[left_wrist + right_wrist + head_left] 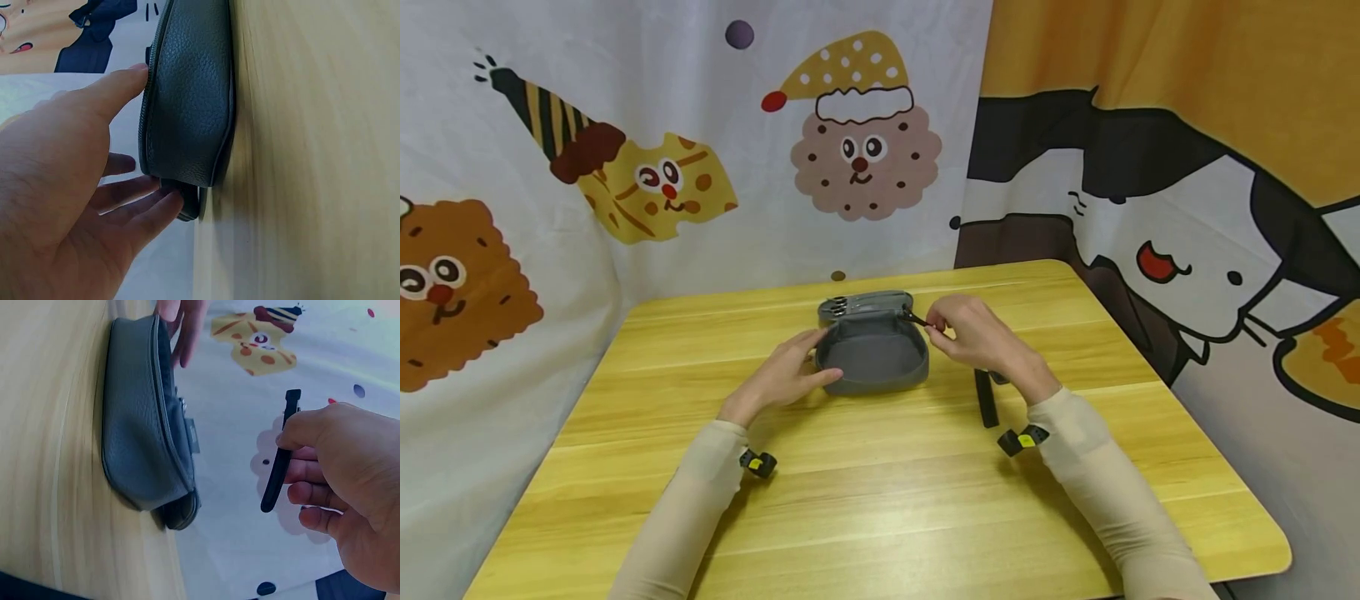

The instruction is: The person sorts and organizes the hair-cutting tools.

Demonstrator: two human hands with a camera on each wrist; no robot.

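A grey zip pouch (874,387) lies unzipped on the table, its lid (876,300) folded back. At the lid's left, small scissors (838,307) show their handle rings. My left hand (784,371) holds the pouch's left side; in the left wrist view, the thumb (128,84) is on the zipped rim and fingertips are by the lid's hinge end. Beyond the pouch's right edge, my right hand (973,332) pinches a slim black tool (279,469) between thumb and fingers. In the head view the tool points at the lid's right end. Its exact kind is unclear.
A flat black strip (986,400) lies on the wooden table (880,492) beneath my right wrist, with another dark item (998,377) partly hidden beside it. Printed curtains (685,42) hang behind the table's far edge and along its right side.
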